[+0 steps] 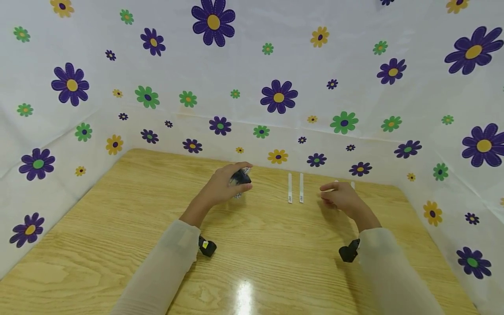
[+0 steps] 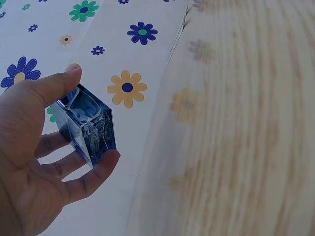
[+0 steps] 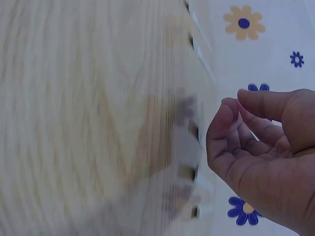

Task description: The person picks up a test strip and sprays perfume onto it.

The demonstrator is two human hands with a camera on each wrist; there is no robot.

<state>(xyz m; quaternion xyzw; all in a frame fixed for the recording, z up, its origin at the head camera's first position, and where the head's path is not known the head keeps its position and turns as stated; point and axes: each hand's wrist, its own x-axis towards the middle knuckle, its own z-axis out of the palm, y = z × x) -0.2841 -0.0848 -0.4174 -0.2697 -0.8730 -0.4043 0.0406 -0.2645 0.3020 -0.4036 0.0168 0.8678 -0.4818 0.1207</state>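
Note:
My left hand (image 1: 226, 186) grips a dark blue, faceted glass perfume bottle (image 2: 88, 123) between the thumb and fingers, over the left middle of the table. The same bottle (image 1: 241, 176) looks tilted in the head view, and the palm hides part of it. Two white paper strips (image 1: 290, 188) with small dark print lie side by side between the hands. To their right is my right hand (image 1: 341, 199), its fingers loosely bent with nothing visible in them. In the right wrist view the thumb tip comes close to the index fingertip. More strips (image 1: 352, 185) show partly behind this hand.
The wooden table (image 1: 256, 245) runs back to a white flower-patterned sheet (image 1: 244, 65), which also rises at both sides. Black wrist cameras (image 1: 207, 246) sit below both hands. Several strips (image 3: 202, 54) lie close to the table's far edge.

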